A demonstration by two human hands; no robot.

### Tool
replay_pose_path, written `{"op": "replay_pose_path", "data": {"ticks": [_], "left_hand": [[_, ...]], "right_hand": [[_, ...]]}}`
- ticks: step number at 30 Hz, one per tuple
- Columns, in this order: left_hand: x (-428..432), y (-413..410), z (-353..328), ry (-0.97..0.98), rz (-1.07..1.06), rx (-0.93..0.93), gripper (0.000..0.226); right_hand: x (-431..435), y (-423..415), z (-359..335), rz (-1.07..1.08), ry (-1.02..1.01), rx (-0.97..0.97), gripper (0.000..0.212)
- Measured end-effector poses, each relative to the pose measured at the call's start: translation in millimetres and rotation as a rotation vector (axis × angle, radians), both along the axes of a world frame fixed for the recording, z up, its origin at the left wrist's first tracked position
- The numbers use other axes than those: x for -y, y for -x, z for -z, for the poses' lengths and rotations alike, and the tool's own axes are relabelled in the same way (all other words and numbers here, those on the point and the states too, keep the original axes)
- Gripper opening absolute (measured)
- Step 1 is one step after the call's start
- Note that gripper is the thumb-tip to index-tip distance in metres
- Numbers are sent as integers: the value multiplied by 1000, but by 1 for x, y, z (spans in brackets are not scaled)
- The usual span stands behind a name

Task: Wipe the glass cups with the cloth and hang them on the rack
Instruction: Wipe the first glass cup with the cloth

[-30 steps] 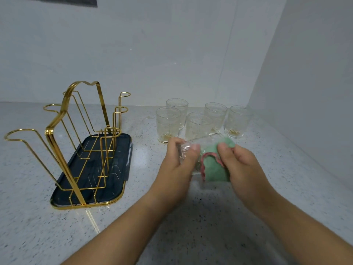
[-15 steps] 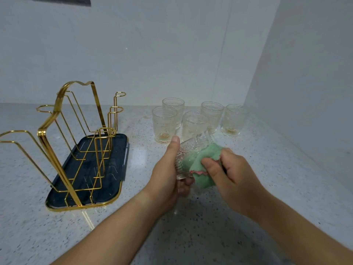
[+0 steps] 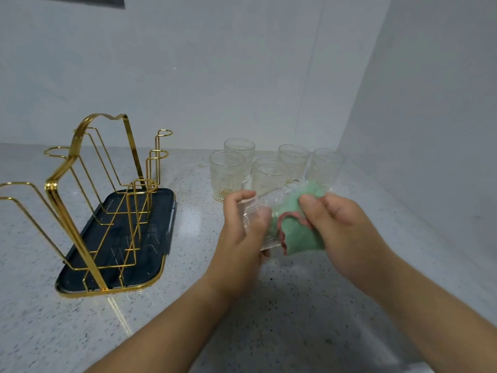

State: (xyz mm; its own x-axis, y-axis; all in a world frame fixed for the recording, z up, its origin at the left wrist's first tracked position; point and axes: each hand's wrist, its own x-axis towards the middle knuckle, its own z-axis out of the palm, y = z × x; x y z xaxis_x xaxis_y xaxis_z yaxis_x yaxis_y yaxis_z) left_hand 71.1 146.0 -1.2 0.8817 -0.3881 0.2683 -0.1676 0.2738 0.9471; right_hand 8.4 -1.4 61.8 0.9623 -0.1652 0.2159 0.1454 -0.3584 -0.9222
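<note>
**Six Cups, One in Hand: Wiping Stage**

Five glass cups point(image 3: 271, 168) stand upright in a cluster at the back of the speckled counter point(image 3: 295, 305), near the wall corner. A sixth, the held cup point(image 3: 255, 219), is above the counter in front of that cluster, lying roughly on its side between both hands.

The left hand point(image 3: 239, 238) is closed around the base end of the held cup, thumb across the near wall. This grip fixes the cup so that it can be turned against the cloth. The right hand point(image 3: 347, 232) is closed on the green cloth point(image 3: 298, 227), pressing it against the open end; part of the cloth appears to be inside the glass, though the clear wall makes this uncertain.

The gold wire rack point(image 3: 88, 200) stands on its dark drip tray point(image 3: 150, 254) to the left, well apart from the hands. No cup hangs on it. Its position beside the left hand suits a short transfer once wiping ends.

Judgement: the task is at an early stage.
</note>
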Motion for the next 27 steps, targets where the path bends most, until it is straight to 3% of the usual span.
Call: {"op": "replay_pose_path", "data": {"ticks": [3,4,6,8,11,14,16,17,19,21,22,25,27], "left_hand": [[1,-6,-4,59,148,-430,68],[0,-8,-3,71,197,-505,68],[0,-12,-1,76,183,-515,64],[-1,-13,0,75,82,-356,51],[-6,-13,5,-88,-96,122,22],[-10,-17,15,-323,-248,614,50],[-9,-16,17,-312,-266,759,57],[-8,-15,16,-272,-240,722,53],[-6,-10,12,-77,-84,382,39],[-4,-8,5,119,120,-133,59],[-4,-10,4,125,196,-292,74],[-2,-13,1,83,263,-458,80],[-2,-14,2,48,164,-359,78]], "right_hand": [[-6,4,19,-5,293,124,35],[-6,4,24,1,428,142,41],[-4,1,27,-14,451,144,49],[-7,0,23,-34,267,101,45],[-9,-4,5,0,-7,9,38],[1,-15,-11,12,-137,-108,43],[0,-18,-21,16,-174,-131,40],[-1,-19,-22,20,-156,-117,41],[-3,-16,-21,23,-35,-47,42],[-5,-10,-15,5,140,27,41],[-6,-7,-11,-24,194,43,38],[-6,-4,-1,-64,205,81,30],[-7,-3,-2,-67,170,75,27]]}}
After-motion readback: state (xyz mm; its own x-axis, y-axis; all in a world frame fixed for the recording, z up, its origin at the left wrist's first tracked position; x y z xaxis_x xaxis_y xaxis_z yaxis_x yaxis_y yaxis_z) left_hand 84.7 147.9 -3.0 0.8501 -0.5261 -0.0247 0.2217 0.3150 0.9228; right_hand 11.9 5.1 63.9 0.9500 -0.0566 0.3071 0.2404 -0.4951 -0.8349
